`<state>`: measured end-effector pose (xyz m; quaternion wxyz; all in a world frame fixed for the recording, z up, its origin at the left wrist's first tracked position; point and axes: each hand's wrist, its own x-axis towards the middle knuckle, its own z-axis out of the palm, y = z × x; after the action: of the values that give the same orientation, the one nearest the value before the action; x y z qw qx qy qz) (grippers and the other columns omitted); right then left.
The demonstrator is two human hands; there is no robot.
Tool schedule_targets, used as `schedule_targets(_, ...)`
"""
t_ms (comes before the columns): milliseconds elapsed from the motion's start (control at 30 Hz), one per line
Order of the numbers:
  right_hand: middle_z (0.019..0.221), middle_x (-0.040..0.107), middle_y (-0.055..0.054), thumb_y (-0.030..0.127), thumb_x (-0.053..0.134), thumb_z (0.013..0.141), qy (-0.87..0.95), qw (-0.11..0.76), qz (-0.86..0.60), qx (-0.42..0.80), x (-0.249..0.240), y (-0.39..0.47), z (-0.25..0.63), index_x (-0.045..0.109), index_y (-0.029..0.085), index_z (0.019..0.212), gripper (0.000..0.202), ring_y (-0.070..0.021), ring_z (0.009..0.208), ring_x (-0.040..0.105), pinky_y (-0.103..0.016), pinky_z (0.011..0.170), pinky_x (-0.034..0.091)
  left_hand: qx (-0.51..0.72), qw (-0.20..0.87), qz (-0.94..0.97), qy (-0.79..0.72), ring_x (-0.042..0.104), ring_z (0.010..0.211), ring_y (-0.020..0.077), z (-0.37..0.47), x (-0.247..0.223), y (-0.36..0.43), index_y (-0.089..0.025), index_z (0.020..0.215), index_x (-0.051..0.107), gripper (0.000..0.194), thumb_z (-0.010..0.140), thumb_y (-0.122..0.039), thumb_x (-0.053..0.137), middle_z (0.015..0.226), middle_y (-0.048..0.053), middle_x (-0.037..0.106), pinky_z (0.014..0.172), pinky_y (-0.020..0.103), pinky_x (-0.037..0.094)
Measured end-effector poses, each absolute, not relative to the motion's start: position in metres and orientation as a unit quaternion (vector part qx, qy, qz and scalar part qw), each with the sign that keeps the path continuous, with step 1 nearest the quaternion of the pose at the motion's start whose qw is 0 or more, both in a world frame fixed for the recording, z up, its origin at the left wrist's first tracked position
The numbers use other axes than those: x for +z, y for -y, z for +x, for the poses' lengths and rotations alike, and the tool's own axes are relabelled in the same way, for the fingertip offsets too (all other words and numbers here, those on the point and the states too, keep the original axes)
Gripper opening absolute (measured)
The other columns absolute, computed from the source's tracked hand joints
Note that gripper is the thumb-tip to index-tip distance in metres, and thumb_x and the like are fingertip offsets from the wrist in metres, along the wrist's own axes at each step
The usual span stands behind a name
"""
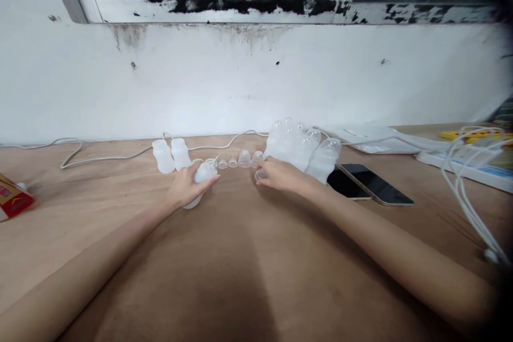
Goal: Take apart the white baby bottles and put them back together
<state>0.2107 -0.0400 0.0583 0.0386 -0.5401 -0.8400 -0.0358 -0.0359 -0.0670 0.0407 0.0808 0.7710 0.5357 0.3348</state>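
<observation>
My left hand [185, 187] is wrapped around a translucent white baby bottle [206, 171], which is tilted and has a clear teat on top. My right hand [280, 173] pinches a clear domed bottle cap [261, 175] close to the tabletop. Between the hands, small clear teats [223, 163] and larger clear caps [244, 159] form a row. Behind my left hand stand two uncapped bottles [163, 157]. A cluster of bottles with domed caps [325, 157] stands beyond my right hand, which partly hides it.
Two phones [377, 184] lie right of the capped bottles. A white cable [120, 157] runs along the wall [200, 80]. Farther right are a plastic bag [368, 139], a white power strip [468, 168] and looped cords [460, 197]. A red box [14, 197] sits at the left edge.
</observation>
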Motion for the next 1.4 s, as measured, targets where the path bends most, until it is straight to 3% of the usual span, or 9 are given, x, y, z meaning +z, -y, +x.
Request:
schedule_targets(100,0.097,0.049,-0.016,0.033,0.046,0.077,0.816,0.027,-0.574,-0.059,0.044,0.042,0.203,0.047,0.012,0.103,0.035,-0.0256,0.076,0.057,-0.032,0.059,0.042,0.334,0.092,0.774,-0.53,0.056,0.071,0.0187,-0.035,0.041,0.068,-0.016,0.089,0.055,0.046,0.07,-0.057,0.044,0.077,0.003,0.061,0.063,0.028,0.04)
schedule_targets(267,0.098,0.047,-0.017,0.028,0.045,0.078,0.781,0.09,-0.613,-0.08,0.034,0.041,0.198,0.032,0.009,0.117,0.046,-0.0252,0.073,0.058,-0.032,0.058,0.042,0.324,0.086,0.778,-0.531,0.056,0.069,0.019,-0.035,0.043,0.07,-0.016,0.089,0.056,0.048,0.07,-0.057,0.044,0.076,0.004,0.06,0.062,0.028,0.04)
schedule_targets(633,0.098,0.047,-0.019,0.024,0.043,0.08,0.764,0.139,-0.625,-0.08,0.024,0.034,0.201,0.027,0.007,0.122,0.048,-0.025,0.076,0.057,-0.033,0.061,0.042,0.308,0.076,0.782,-0.537,0.056,0.07,0.0203,-0.034,0.043,0.069,-0.016,0.092,0.054,0.05,0.069,-0.059,0.043,0.077,0.005,0.06,0.06,0.029,0.041)
schedule_targets(733,0.108,0.041,-0.019,0.03,0.042,0.08,0.773,0.222,-0.588,-0.089,0.032,0.042,0.193,0.03,0.011,0.12,0.046,-0.022,0.076,0.056,-0.033,0.062,0.043,0.296,0.073,0.784,-0.541,0.057,0.071,0.0211,-0.033,0.042,0.069,-0.017,0.098,0.05,0.052,0.068,-0.059,0.044,0.078,0.005,0.06,0.061,0.029,0.042)
schedule_targets(833,0.101,0.049,-0.01,0.042,0.038,0.082,0.829,0.293,-0.476,0.04,0.046,0.057,0.179,0.033,0.016,0.119,0.045,-0.0148,0.07,0.056,-0.029,0.064,0.043,0.267,0.044,0.815,-0.513,0.057,0.076,0.0232,-0.027,0.04,0.074,-0.017,0.103,0.044,0.056,0.065,-0.057,0.05,0.085,0.006,0.059,0.062,0.031,0.043)
schedule_targets(933,0.071,0.057,-0.001,0.048,0.032,0.083,0.861,0.203,-0.393,0.25,0.055,0.072,0.167,0.044,0.018,0.107,0.04,-0.0085,0.051,0.053,-0.023,0.054,0.042,0.189,0.003,0.861,-0.473,0.059,0.076,0.0254,-0.018,0.038,0.083,-0.016,0.103,0.04,0.049,0.07,-0.051,0.048,0.089,0.009,0.06,0.058,0.031,0.043)
schedule_targets(1033,0.054,0.052,0.003,0.051,0.037,0.079,0.847,0.148,-0.386,0.335,0.052,0.081,0.161,0.049,0.017,0.099,0.042,-0.0071,0.041,0.048,-0.019,0.044,0.037,0.112,-0.037,0.88,-0.459,0.06,0.07,0.0269,-0.01,0.036,0.09,-0.015,0.103,0.039,0.045,0.075,-0.05,0.042,0.088,0.011,0.061,0.053,0.031,0.043)
schedule_targets(1233,0.077,0.054,0.0,0.045,0.045,0.077,0.808,0.2,-0.381,0.403,0.041,0.084,0.157,0.042,0.019,0.101,0.035,-0.0041,0.039,0.046,-0.018,0.037,0.038,0.09,-0.051,0.874,-0.475,0.061,0.068,0.0265,-0.009,0.035,0.089,-0.016,0.1,0.038,0.046,0.071,-0.051,0.045,0.081,0.01,0.062,0.054,0.03,0.042)
schedule_targets(1400,0.083,0.055,-0.002,0.041,0.044,0.079,0.847,0.219,-0.363,0.321,0.04,0.087,0.156,0.039,0.019,0.094,0.027,-0.0071,0.048,0.05,-0.022,0.047,0.043,0.106,-0.029,0.865,-0.489,0.06,0.064,0.0272,-0.011,0.036,0.086,-0.016,0.099,0.039,0.045,0.069,-0.049,0.048,0.078,0.008,0.061,0.051,0.031,0.041)
